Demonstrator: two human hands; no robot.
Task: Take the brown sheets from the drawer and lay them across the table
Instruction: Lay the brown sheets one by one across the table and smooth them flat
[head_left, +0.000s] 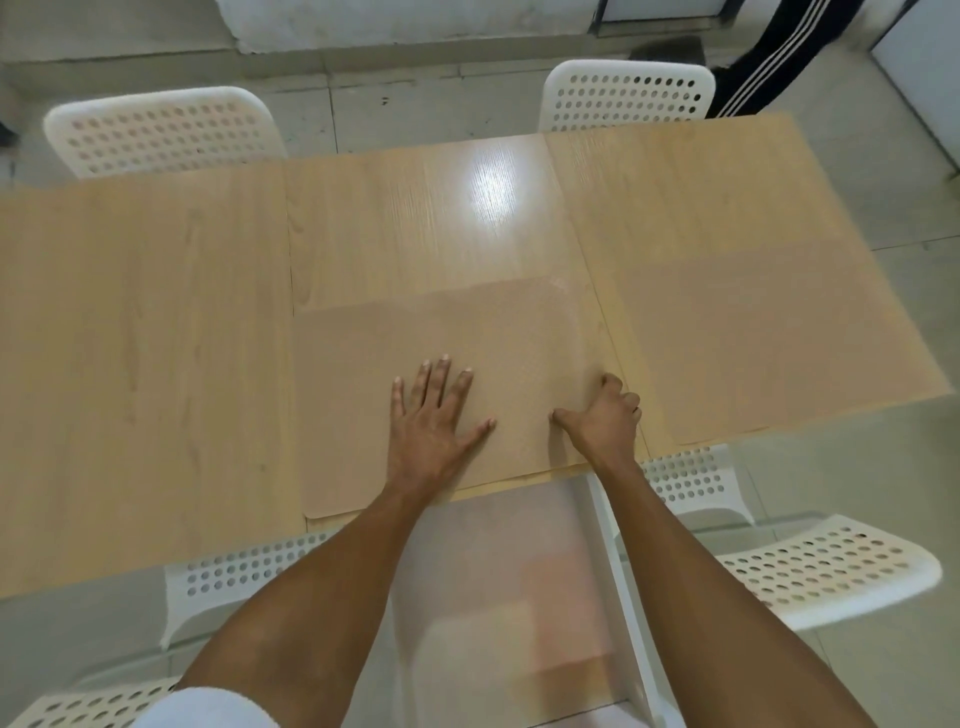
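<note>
both forearms reach up from the bottom edge over an open white drawer (597, 545) just under the table's near edge. left hand (434, 415) lies flat, fingers straight and spread, palm pressing a brown sheet (415, 338) on the middle of the table (415, 208). right hand (605, 421) rests at that sheet's right edge, fingers curled under and thumb stretched left along the paper; whether it pinches the edge cannot be told. the sheet's near edge overhangs the table slightly above the drawer. a second sheet (753, 322) lies on the right part of the table, just beside the first. the top is pale wood grain in three panels, with a bright glare spot near the far side. white perforated chairs (161, 135) stand around it on a grey tiled floor (441, 98). dark striped trousers (769, 57) show at the far right.
</note>
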